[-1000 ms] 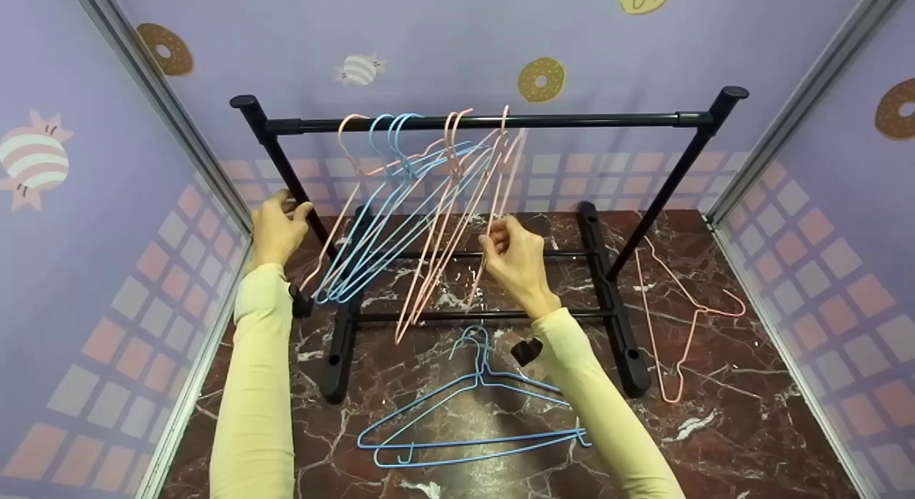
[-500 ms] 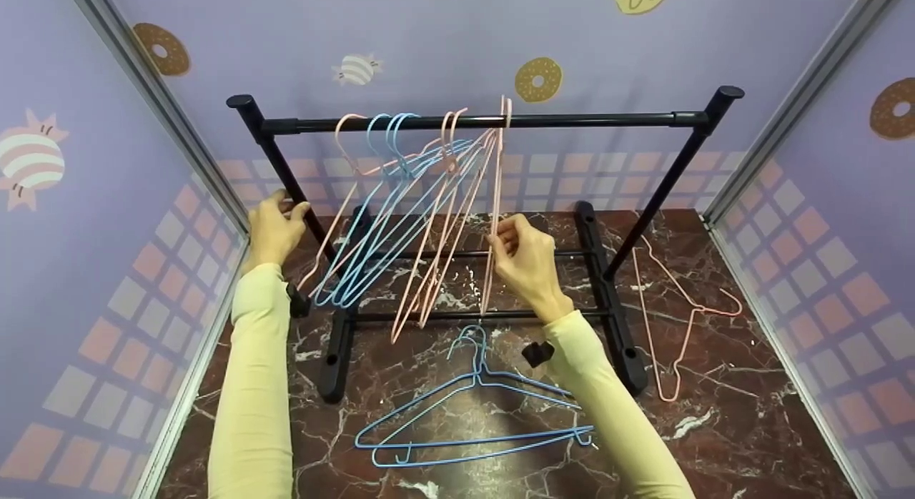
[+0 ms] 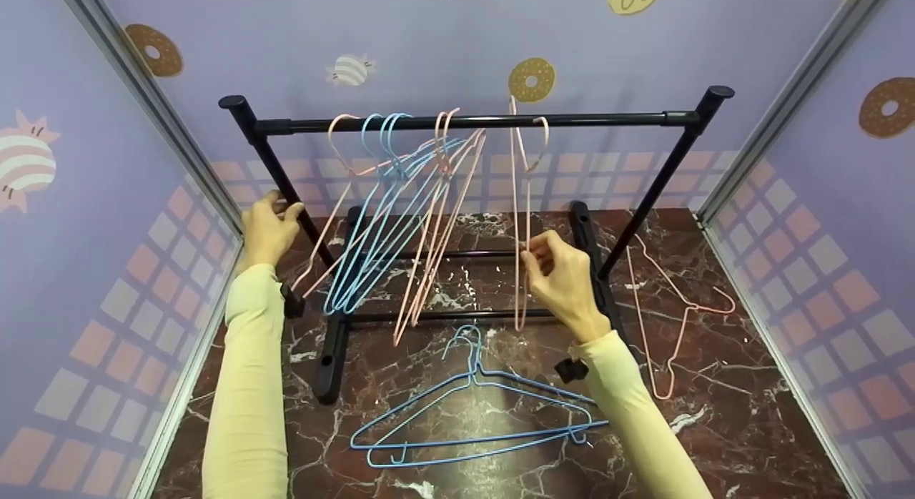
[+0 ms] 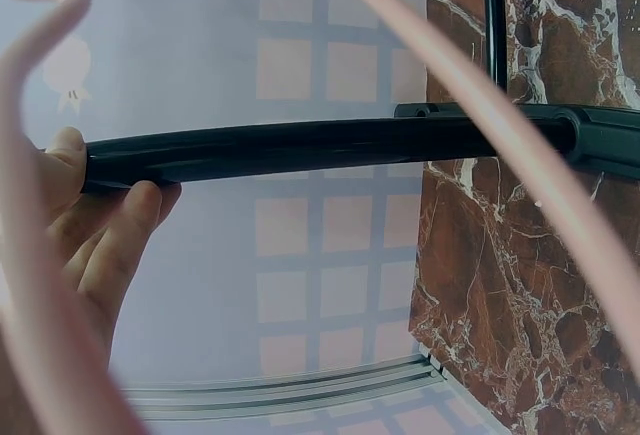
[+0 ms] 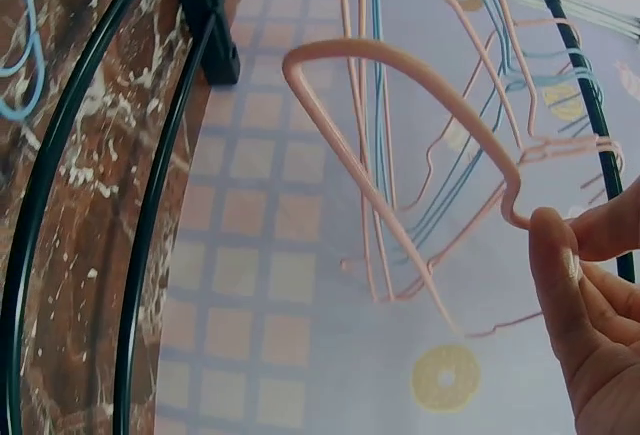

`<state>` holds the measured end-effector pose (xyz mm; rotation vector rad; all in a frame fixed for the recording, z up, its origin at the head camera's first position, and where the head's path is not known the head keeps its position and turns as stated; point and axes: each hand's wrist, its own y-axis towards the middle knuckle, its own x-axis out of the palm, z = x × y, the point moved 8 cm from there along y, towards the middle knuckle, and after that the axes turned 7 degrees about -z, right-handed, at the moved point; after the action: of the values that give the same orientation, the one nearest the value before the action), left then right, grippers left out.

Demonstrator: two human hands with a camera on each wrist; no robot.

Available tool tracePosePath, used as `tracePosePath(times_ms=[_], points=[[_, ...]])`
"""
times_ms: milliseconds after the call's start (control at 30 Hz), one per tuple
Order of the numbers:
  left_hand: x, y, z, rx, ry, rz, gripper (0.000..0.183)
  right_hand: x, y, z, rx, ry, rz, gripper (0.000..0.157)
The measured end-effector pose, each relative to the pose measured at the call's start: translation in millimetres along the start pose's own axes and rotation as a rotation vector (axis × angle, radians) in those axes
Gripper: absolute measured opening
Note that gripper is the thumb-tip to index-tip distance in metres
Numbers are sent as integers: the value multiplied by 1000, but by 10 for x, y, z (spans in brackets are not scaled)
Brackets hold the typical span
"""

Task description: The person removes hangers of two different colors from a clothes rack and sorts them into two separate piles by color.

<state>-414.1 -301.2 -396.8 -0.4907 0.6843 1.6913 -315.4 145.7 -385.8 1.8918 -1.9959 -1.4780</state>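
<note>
A black garment rack stands in front of me, with its top rail running across the head view. My left hand grips the rack's left upright post; the left wrist view shows thumb and fingers around it. A pink wire hanger hangs from the rail right of centre, seen nearly edge-on in the head view. My right hand pinches its side wire between thumb and forefinger. To the left hang several pink and blue hangers, angled and overlapping.
Two blue hangers lie overlapping on the dark marbled floor in front of the rack, partly behind my right sleeve. Another pink hanger leans or lies beyond the right foot. Purple patterned walls close in the back and sides.
My right hand has moved right, drawing the pink hanger along the rail away from the others; its hook has shifted right too. My left hand stays on the post.
</note>
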Motion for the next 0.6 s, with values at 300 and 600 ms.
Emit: tracePosePath(times_ms=[300, 600], points=[[3, -2, -19, -14, 5, -15, 32, -112, -126, 106, -2, -21, 10, 7], [9, 12, -19, -13, 7, -9, 32, -255, -384, 313, 0, -64, 30, 7]])
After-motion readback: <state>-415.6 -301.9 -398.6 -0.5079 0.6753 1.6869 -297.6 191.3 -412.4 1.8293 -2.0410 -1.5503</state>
